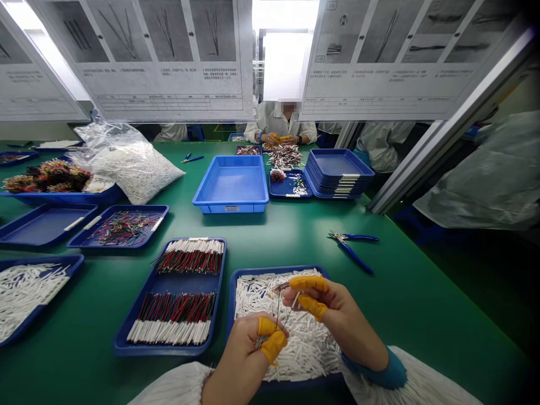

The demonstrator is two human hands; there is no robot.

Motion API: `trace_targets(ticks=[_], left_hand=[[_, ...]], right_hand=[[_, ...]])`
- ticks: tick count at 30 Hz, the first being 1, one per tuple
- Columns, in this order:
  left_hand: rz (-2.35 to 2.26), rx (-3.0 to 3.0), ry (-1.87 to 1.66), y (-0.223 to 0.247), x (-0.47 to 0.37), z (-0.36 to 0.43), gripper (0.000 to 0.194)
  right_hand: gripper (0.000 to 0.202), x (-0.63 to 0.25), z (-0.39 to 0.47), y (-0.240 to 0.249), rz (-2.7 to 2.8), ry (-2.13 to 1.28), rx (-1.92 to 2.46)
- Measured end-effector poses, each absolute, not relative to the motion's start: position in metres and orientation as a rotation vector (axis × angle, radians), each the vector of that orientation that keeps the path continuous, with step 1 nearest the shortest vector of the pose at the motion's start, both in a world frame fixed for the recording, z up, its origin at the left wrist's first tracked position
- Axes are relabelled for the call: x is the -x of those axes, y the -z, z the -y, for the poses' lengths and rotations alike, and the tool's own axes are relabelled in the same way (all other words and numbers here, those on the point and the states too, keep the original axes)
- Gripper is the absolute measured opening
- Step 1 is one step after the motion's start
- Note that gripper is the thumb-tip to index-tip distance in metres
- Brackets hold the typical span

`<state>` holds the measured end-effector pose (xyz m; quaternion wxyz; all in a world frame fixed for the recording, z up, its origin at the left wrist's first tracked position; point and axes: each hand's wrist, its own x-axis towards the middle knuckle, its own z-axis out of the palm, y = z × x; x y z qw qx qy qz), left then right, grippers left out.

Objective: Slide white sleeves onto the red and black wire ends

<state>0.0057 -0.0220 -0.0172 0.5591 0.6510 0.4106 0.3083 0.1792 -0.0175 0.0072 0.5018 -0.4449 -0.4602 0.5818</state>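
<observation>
Both hands hover over a blue tray [232, 301] heaped with short white tubes [307, 349]. Yellow finger cots cover thumb and forefinger on each. My left hand [248, 340] is closed in a pinch on thin dark wires [278, 309]. My right hand [329, 301], a little higher and to the right, has its fingers closed around the upper part of the wires, with what looks like a white tube between thumb and forefinger. Fingers hide the wire ends. To the left, another blue tray [183, 282] carries two rows of red, black and green wires [177, 308] with white tubes on them.
Blue-handled cutters [354, 247] lie right on the green table [287, 236]. Farther back are a deep blue bin [231, 208], stacked trays [337, 174], a plastic bag of white tubes [130, 163] and a tray of loose wires [126, 228]. A co-worker [280, 126] sits opposite.
</observation>
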Motion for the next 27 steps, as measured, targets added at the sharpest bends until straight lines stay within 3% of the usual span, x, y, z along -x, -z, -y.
trace_targets(ticks=[8, 27], left_hand=[[-0.965, -1.580, -0.716, 0.018, -0.007, 0.023, 0.012], [-0.925, -1.784, -0.613, 0.018, -0.009, 0.028, 0.020]], right_hand=[[0.017, -0.180, 0.015, -0.003, 0.702, -1.402, 1.052], [0.012, -0.170, 0.021, -0.001, 0.701, -1.488, 0.933]])
